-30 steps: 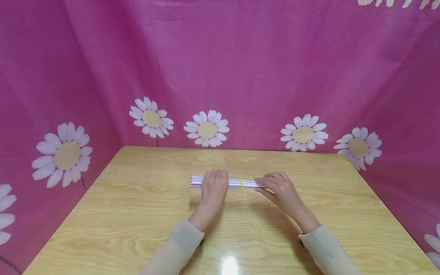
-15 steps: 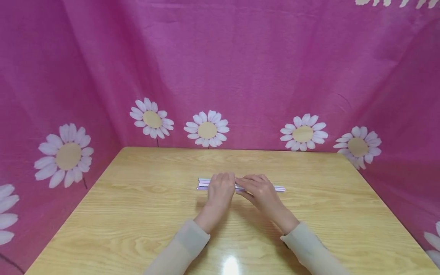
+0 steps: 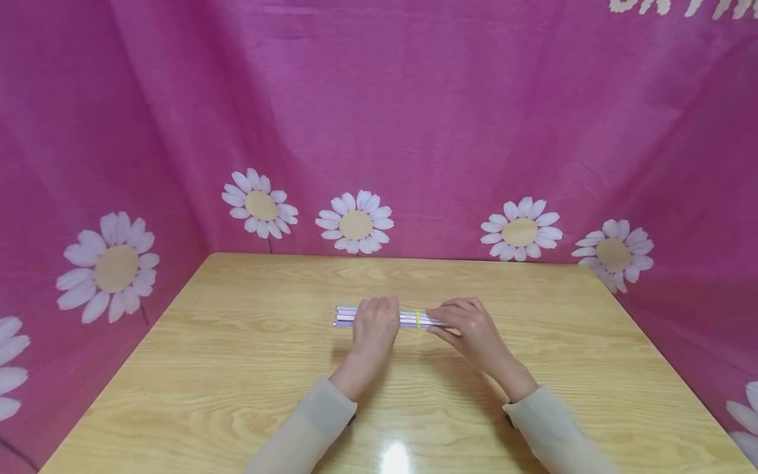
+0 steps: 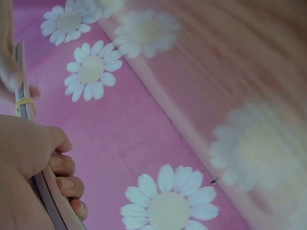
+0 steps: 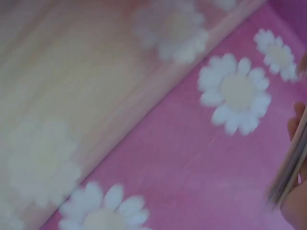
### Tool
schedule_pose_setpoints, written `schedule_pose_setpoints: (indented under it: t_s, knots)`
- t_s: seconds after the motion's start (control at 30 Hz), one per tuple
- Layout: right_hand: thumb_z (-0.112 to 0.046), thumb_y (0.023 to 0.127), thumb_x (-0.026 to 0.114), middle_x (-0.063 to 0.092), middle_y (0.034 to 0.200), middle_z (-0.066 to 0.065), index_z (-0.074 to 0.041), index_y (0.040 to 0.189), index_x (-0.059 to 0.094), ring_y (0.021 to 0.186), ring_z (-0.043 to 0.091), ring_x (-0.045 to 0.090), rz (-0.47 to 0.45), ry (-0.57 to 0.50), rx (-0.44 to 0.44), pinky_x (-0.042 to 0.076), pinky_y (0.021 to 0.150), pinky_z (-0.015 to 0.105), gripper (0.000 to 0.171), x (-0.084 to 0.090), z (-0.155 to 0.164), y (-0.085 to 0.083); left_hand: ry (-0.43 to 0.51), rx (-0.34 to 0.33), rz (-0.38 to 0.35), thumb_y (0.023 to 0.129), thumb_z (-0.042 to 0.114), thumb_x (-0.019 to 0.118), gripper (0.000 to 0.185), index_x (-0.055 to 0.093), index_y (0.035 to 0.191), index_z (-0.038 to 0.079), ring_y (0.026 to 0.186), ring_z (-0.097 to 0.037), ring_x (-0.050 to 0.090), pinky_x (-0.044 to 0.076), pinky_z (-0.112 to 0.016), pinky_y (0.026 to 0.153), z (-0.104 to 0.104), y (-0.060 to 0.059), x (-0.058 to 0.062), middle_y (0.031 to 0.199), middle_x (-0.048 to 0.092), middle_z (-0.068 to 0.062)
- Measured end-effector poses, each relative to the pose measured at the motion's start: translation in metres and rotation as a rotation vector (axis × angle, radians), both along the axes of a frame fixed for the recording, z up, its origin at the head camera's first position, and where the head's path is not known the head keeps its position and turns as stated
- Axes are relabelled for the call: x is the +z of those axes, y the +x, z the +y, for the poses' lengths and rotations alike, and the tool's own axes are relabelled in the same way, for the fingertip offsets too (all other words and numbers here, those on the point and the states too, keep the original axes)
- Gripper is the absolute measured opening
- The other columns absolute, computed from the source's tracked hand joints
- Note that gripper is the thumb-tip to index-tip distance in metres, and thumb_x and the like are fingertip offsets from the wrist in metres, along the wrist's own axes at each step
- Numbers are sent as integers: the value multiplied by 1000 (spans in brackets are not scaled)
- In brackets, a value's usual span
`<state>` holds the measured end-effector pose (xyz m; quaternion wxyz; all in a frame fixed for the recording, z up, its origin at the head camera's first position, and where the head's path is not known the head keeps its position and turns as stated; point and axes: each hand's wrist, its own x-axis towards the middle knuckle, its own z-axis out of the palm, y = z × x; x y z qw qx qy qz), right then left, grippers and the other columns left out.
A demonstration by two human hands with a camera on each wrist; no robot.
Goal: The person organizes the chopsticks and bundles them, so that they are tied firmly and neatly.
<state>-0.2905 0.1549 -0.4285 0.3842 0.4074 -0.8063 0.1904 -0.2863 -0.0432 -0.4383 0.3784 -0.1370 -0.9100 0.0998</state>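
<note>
A bundle of long, thin white, pink and lilac sticks (image 3: 345,316) is held level above the table; their exact kind is unclear. A yellow rubber band (image 3: 417,320) circles the bundle between the two hands. My left hand (image 3: 376,326) grips the bundle left of the band, fingers curled round it, as the left wrist view also shows on the hand (image 4: 29,148). Close to the band's right side, my right hand (image 3: 470,329) pinches the bundle between thumb and fingers and hides its right end. In the right wrist view the sticks (image 5: 290,167) show at the edge.
The hands are over a light wood-grain table (image 3: 266,368). A magenta cloth (image 3: 426,131) printed with white daisies stands behind the table and along both sides. A light reflection lies near the front edge.
My right hand slid left over the band to beside the left hand, then back right, so the band shows again. The left hand keeps its grip and has shifted slightly right overall.
</note>
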Motion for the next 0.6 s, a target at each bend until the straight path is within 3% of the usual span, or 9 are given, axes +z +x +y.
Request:
schedule_pose_setpoints:
  t_s: [0.13, 0.3, 0.6]
  knots:
    - [-13, 64, 86, 77, 91, 5, -5, 100, 75, 87, 21, 69, 55, -5, 17, 49, 76, 35, 38, -3, -16, -2, 5, -14, 23, 75, 15, 73, 17, 56, 77, 16, 58, -8, 54, 32, -21, 57, 2, -1, -1, 62, 59, 7]
    - [-8, 62, 86, 77, 90, 6, -4, 99, 76, 87, 21, 68, 72, -58, 50, 49, 76, 34, 39, -4, -29, -4, 11, 14, 4, 72, 12, 78, 22, 56, 75, 16, 55, -7, 51, 32, -21, 56, -1, -2, 0, 60, 58, 7]
    - [-14, 65, 85, 77, 100, 4, -6, 112, 73, 93, 20, 68, 97, 0, 73, 49, 77, 32, 49, -5, -33, -1, -20, -16, -38, 75, 18, 76, 20, 56, 77, 18, 56, -6, 50, 32, -19, 56, 3, 2, 1, 60, 55, 9]
